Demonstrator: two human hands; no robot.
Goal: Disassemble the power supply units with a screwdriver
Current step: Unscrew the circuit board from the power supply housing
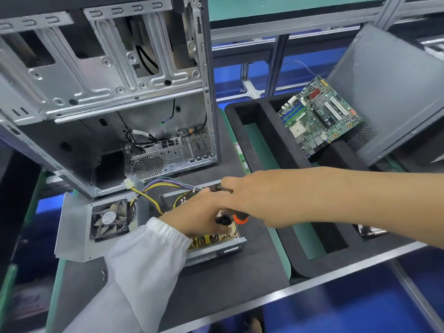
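I have the opened power supply unit (211,246) at six o'clock on the mat. My left hand (199,215) presses down inside it, seemingly to steady it. My right hand (242,195) grips the orange-collared screwdriver (240,218) over the circuit board, fingers curled round the handle.

- The open power supply unit (213,246) lies on the dark mat (216,284); both hands crowd the space above it, the left hand (199,212) low, the right hand (242,188) crossing over from the right.
- The computer case (108,92) stands just behind the unit and blocks approach from the rear.
- The removed cover with fan (105,222) lies just beside the unit on the left; yellow cables (146,191) span the gap.
- The foam tray (276,164) walls off the right side.
- The near mat is bare, apart from what appears to be a small screw (103,275).
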